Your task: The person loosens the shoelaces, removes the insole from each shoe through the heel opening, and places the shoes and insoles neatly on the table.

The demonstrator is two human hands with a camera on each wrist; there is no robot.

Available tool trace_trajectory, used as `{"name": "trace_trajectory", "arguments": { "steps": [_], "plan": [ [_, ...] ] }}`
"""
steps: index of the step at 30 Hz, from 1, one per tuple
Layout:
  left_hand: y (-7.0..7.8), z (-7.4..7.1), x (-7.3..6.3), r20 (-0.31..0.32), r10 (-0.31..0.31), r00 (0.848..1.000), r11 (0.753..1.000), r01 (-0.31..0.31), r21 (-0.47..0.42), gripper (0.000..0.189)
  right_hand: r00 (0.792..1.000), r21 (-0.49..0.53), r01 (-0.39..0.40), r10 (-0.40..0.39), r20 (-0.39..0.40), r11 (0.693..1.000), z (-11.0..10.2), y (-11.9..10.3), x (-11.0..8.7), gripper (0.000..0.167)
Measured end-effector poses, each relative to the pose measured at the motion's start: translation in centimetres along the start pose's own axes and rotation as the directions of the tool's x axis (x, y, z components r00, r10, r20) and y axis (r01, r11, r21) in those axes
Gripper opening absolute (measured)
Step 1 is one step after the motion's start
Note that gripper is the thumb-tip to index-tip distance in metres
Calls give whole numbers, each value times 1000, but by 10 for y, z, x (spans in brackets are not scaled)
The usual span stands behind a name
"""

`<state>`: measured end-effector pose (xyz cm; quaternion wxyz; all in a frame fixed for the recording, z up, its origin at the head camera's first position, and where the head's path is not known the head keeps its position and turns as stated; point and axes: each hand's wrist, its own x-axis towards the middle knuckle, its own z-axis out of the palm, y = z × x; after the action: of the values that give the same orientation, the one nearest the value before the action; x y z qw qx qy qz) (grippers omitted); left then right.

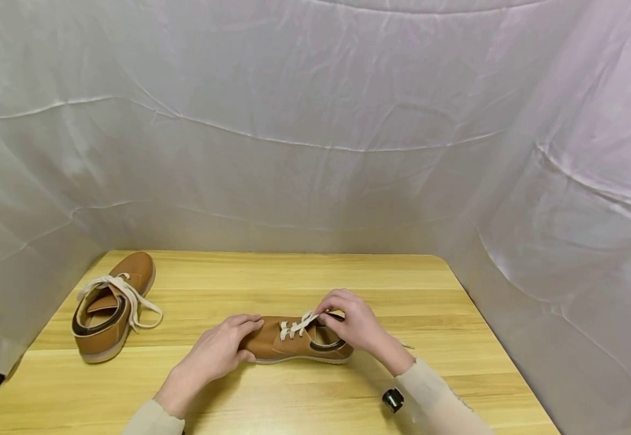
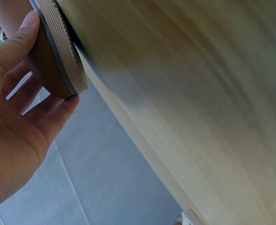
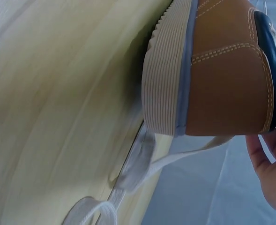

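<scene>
A brown leather shoe [image 1: 269, 338] with a pale ribbed sole sits on the table, toe to the left and heel to the right. My left hand [image 1: 220, 347] holds the toe, thumb on the near side and fingers over the far side; the left wrist view shows them curled about the toe cap [image 2: 48, 70]. At the shoe's opening, my right hand [image 1: 355, 323] pinches the white shoelace [image 1: 293, 329] between thumb and fingers by the upper eyelets. Behind the heel [image 3: 227, 93], a loose length of lace [image 3: 170, 159] trails down onto the table.
The matching brown shoe [image 1: 100, 344] stands at the table's left, its white laces [image 1: 144, 302] loose and hanging over the side. Grey-white cloth [image 1: 315, 181] rises behind the wooden table [image 1: 293, 278] and along both sides. A small black device [image 1: 393, 399] is at my right wrist.
</scene>
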<state>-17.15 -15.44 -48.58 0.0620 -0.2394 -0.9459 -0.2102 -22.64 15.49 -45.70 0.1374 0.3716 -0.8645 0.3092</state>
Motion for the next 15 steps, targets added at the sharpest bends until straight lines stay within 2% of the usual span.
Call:
{"name": "trace_trajectory", "arguments": {
  "steps": [7,15],
  "plan": [
    [0,0,0,2,9,1000,1000,-9,-1,68,999,-2,-29,29,-35,1000,-6,5,-4,16],
    [0,0,-1,0,20,1000,1000,-20,5,67,993,26,-29,32,-118,999,-12,14,-8,20]
  ]
}}
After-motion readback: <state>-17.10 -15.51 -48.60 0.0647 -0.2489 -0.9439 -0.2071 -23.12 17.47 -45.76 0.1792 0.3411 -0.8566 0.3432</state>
